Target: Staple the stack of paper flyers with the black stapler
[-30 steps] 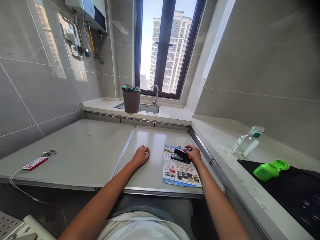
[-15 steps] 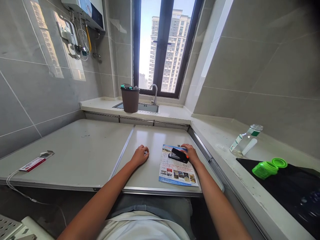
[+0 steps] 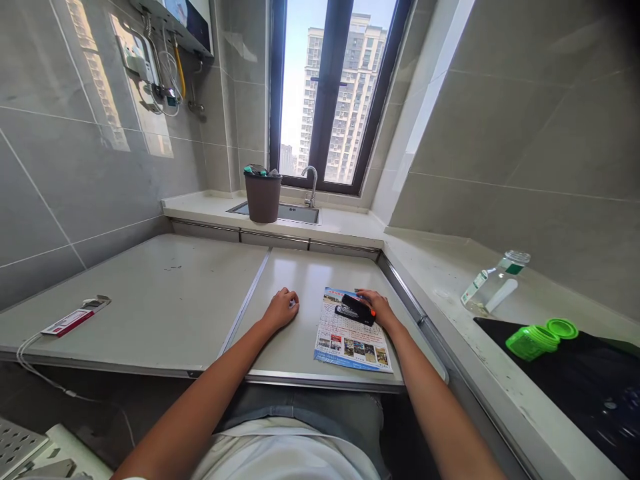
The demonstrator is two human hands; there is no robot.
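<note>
A black stapler (image 3: 354, 308) with a red-orange spot at its back end lies over the upper part of a printed leaflet (image 3: 350, 341) on the table. My right hand (image 3: 377, 307) is at the stapler's back end, its fingers bent round it and reaching towards the leaflet's top edge; the thumb is hidden. To the left of the leaflet, my left hand (image 3: 283, 308) rests on the tabletop with curled fingers. A small greyish patch shows between its thumb and fingers, too small to make out.
The folding table (image 3: 210, 293) has a metal seam. At its left lies a red-and-white power strip (image 3: 70, 322) with a cable. A brown bin (image 3: 263, 198) stands by the sink (image 3: 300, 213). On the right counter are a glass bottle (image 3: 493, 287) and a green jar (image 3: 533, 341).
The leaflet, the stapler and my right hand have shifted slightly left together. My left hand stays in place on the table. The camera view has moved a little.
</note>
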